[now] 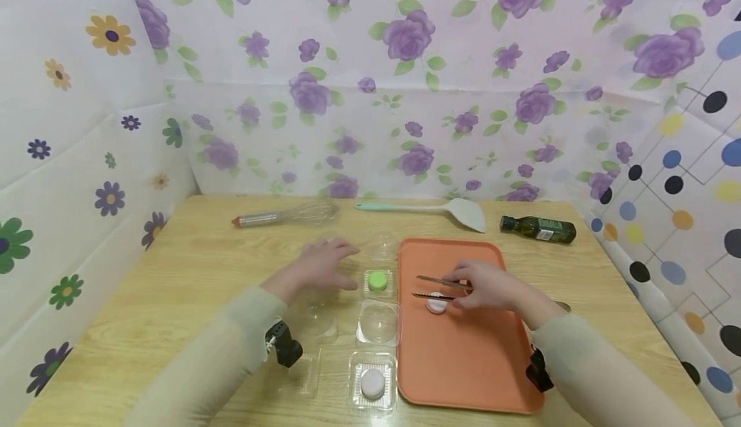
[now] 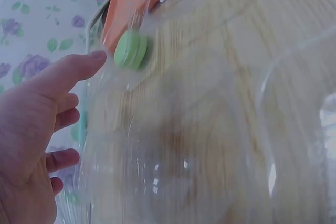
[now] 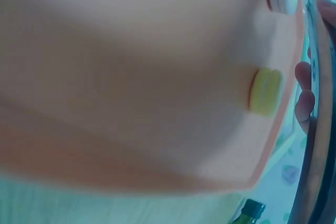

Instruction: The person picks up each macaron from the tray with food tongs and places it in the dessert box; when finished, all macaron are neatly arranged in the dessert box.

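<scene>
My right hand [image 1: 486, 285] grips metal tongs [image 1: 442, 283] above the orange tray [image 1: 463, 369], with the tong arms spread apart. Below the tong tips lies a white macaron [image 1: 437, 305]; the tongs partly cover it. The right wrist view also shows a yellow macaron [image 3: 266, 92] on the tray, which my right hand hides in the head view. My left hand [image 1: 324, 266] hovers with relaxed fingers, holding nothing, left of a green macaron [image 1: 377, 280] in a clear plastic box. Nearer me, a pale macaron [image 1: 372, 384] sits in another clear box [image 1: 353, 398].
Clear plastic lids [image 1: 379, 323] and box parts lie left of the tray and under my left arm. Along the back are a whisk [image 1: 289, 215], a spatula [image 1: 463, 212] with a mint handle, and a dark green bottle [image 1: 538, 229] on its side.
</scene>
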`<state>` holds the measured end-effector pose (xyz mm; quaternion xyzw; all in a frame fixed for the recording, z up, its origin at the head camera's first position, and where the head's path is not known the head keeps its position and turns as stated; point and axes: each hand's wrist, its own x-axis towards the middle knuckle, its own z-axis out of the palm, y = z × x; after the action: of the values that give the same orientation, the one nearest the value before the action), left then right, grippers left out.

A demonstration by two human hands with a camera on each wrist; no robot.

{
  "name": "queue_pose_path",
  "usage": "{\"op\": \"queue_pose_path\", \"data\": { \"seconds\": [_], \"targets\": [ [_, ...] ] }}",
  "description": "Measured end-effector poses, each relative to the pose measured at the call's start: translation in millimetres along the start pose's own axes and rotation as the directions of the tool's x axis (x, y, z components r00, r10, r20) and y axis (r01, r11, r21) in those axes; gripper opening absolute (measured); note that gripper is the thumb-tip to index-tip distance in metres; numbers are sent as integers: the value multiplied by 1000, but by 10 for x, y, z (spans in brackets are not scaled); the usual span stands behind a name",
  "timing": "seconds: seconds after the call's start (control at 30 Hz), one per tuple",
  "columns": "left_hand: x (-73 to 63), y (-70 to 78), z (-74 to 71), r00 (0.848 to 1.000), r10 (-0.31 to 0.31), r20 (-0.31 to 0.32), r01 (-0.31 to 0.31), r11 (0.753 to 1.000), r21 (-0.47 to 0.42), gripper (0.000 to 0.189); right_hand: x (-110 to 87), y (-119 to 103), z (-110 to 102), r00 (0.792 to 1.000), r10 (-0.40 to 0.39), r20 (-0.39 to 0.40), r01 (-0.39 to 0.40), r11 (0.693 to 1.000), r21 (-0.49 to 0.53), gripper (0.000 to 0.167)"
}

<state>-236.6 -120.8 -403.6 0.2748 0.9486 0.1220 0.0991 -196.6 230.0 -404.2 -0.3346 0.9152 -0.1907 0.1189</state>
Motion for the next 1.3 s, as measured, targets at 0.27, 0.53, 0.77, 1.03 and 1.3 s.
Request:
{"op": "queue_pose_path", "data": {
  "seconds": [0.27,0.53,0.77,1.03,1.3],
  "targets": [
    [-142,-281,-32,1000,-14,-9,14,1000,23,79,-172,114,85,1000,-5,23,4,1000,22,41],
    [-368,-475,-135,999,-33,5,33,999,10,79,-242,141,116,999,-17,45,17,1000,-6,40],
    [-457,-594,-165,999,-45,25,44,999,9,74,-257,156,117,999,-8,33,9,999,-32,39],
    [-443,-632,-171,998,-55,38,55,998,2,75,-262,152,95,1000,21,-17,-22,1000,-18,39],
    [-431,-602,-179,998,-53,46,53,999,4,80,-207,121,32,999,10,-42,-10,1000,-7,38]
  ]
}}
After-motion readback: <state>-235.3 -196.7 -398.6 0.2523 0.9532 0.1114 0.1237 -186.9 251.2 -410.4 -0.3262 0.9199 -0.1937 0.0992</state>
